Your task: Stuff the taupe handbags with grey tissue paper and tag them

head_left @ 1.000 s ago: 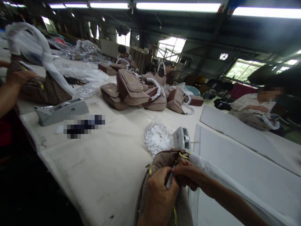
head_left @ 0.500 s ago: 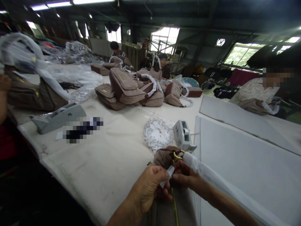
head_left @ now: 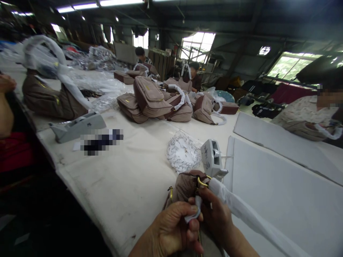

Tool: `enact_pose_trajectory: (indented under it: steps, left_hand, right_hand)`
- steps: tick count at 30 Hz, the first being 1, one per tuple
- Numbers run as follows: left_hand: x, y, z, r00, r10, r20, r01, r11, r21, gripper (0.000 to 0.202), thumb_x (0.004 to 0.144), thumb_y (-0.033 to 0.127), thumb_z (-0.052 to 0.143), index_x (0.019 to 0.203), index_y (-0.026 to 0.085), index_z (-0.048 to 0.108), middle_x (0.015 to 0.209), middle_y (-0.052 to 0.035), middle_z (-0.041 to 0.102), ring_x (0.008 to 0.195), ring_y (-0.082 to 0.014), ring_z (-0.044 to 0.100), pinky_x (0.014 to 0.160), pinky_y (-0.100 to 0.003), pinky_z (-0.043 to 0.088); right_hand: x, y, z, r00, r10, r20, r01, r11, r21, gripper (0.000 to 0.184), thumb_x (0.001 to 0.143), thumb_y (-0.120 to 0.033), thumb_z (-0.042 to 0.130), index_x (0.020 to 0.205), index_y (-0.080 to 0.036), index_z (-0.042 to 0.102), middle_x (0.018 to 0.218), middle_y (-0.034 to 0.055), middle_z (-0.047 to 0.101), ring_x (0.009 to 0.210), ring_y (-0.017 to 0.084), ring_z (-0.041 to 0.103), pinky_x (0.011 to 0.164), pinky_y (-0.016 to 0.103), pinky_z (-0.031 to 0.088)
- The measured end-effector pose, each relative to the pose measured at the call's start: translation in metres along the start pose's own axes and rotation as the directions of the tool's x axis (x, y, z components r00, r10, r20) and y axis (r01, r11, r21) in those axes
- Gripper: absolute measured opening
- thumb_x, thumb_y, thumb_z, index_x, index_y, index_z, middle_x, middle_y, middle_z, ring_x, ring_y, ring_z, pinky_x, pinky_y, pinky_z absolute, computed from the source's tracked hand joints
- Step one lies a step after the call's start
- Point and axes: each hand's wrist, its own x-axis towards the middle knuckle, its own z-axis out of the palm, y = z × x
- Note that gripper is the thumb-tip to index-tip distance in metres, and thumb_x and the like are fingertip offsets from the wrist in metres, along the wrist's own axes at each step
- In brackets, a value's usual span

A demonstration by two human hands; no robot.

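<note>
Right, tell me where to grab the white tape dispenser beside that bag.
Grip the white plastic tape dispenser around its narrow body, coming from above: it seems to stand on end, and the taupe fabric handbag blocks its near side.

The head-worn camera looks forward and down from the person's head along a long cream cloth-covered worktop (head_left: 120,167). The left hand (head_left: 174,228) and right hand (head_left: 215,214) sit very near at the bottom edge, with bright steel-framed factory windows (head_left: 197,46) far off.

The 2 hands sit close together at the near edge of view: the left hand (head_left: 174,225) curled, fingers bent inward, and the right hand (head_left: 214,214) just right of it, pinching, its forearm (head_left: 238,242) reaching in from near right.
</note>
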Motion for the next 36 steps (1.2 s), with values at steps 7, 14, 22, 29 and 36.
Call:
enact_pose_trajectory:
  steps: [7, 14, 22, 29, 36]
  left_hand:
    - [0.003, -0.021, 0.012, 0.817, 0.543, -0.196, -0.454, 0.814, 0.363, 0.041, 0.068, 0.050, 0.068, 0.072, 0.013, 0.052, 0.051, 0.0040, 0.054, 0.038, -0.0063, 0.049, 0.045, -0.020, 0.045]
    - [0.005, -0.028, 0.014, 0.775, 0.613, -0.155, -0.490, 0.737, 0.465, 0.044, 0.071, 0.054, 0.065, 0.074, 0.011, 0.055, 0.054, 0.0033, 0.055, 0.039, -0.0052, 0.051, 0.042, -0.016, 0.041]
    - [0.004, -0.006, -0.006, 0.978, 0.135, 0.159, -0.137, 0.991, 0.000, 0.040, 0.053, 0.037, 0.082, 0.071, 0.008, 0.061, 0.048, 0.0044, 0.051, 0.035, -0.0045, 0.044, 0.040, -0.025, 0.055]
    - [0.005, -0.017, 0.000, 0.933, 0.360, 0.024, -0.361, 0.931, 0.053, 0.038, 0.064, 0.041, 0.076, 0.074, 0.010, 0.058, 0.050, 0.0030, 0.054, 0.036, -0.0057, 0.047, 0.043, -0.024, 0.052]
    - [0.007, -0.026, 0.011, 0.812, 0.560, -0.163, -0.506, 0.816, 0.278, 0.038, 0.074, 0.047, 0.061, 0.090, 0.013, 0.058, 0.054, 0.0050, 0.052, 0.037, -0.0067, 0.047, 0.043, -0.021, 0.043]
  right_hand:
    - [-0.006, -0.014, -0.007, 0.886, -0.297, -0.356, 0.246, 0.952, -0.183, 0.038, 0.064, -0.055, 0.068, 0.075, -0.019, 0.063, 0.059, 0.0049, 0.061, 0.053, 0.018, 0.054, 0.051, 0.028, 0.044]
    - [-0.021, -0.038, -0.023, 0.873, 0.067, 0.484, -0.349, 0.778, 0.522, 0.051, 0.073, -0.058, 0.065, 0.099, -0.015, 0.053, 0.043, -0.0081, 0.043, 0.029, 0.001, 0.022, 0.029, 0.013, 0.015]
    - [-0.001, -0.038, -0.022, 0.596, -0.149, 0.789, -0.621, 0.536, 0.571, 0.022, 0.087, -0.037, 0.059, 0.083, -0.018, 0.048, 0.037, -0.0116, 0.043, 0.022, 0.000, 0.013, 0.023, 0.009, 0.023]
    - [-0.015, -0.028, -0.027, 0.828, 0.038, 0.559, -0.403, 0.733, 0.547, 0.051, 0.076, -0.057, 0.064, 0.107, -0.018, 0.053, 0.040, -0.0082, 0.047, 0.024, 0.002, 0.023, 0.026, 0.013, 0.017]
    - [-0.044, 0.009, -0.029, 0.994, 0.049, -0.094, -0.040, 0.995, 0.091, 0.063, 0.071, -0.058, 0.063, 0.120, -0.018, 0.055, 0.108, 0.0107, 0.064, 0.099, 0.027, 0.060, 0.083, 0.036, 0.050]
